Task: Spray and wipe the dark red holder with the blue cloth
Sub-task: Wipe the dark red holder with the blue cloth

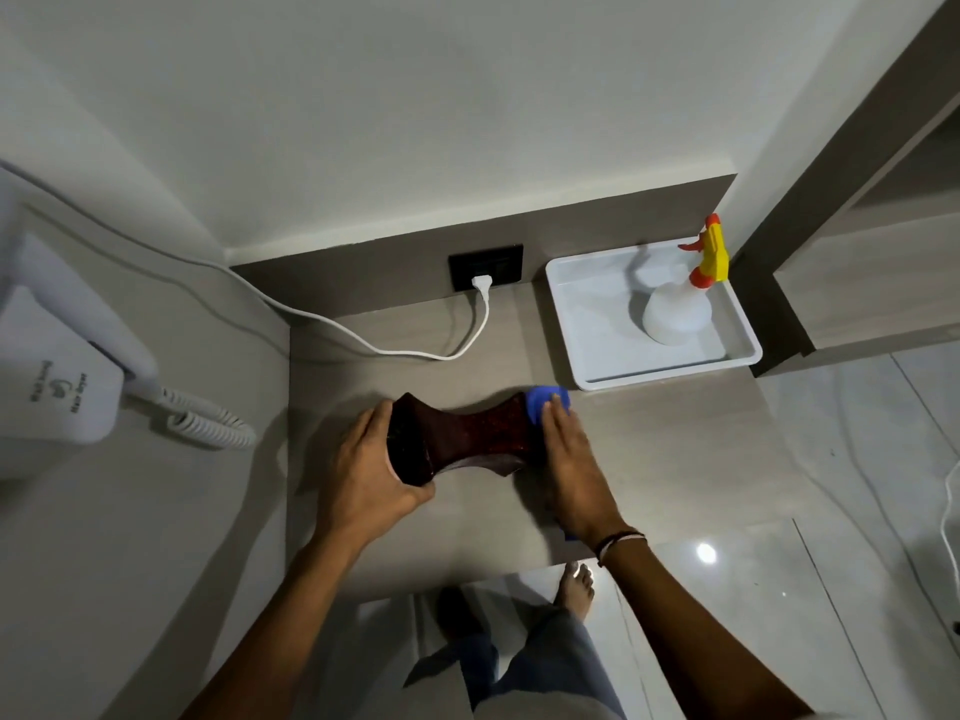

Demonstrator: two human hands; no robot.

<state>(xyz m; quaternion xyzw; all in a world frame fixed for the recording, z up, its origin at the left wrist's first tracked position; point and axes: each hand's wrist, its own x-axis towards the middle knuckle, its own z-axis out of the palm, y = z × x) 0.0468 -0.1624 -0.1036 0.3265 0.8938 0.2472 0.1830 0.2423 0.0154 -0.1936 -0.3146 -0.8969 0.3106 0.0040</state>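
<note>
Left hand point(363, 470) is wrapped round the left end of the dark red holder point(462, 439), which lies on its side on the counter point(649, 459). Right hand point(571, 459) lies flat, fingers together, pressing the blue cloth point(545, 400) against the right end. Further back, spray bottle point(680, 304) stands in a white tray point(582, 314)

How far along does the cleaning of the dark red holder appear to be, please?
Spraying looks done: the spray bottle stands in the white tray. Wiping is in hand: the left hand steadies the holder, the right hand presses the blue cloth on its end. Other faces may remain.
</note>
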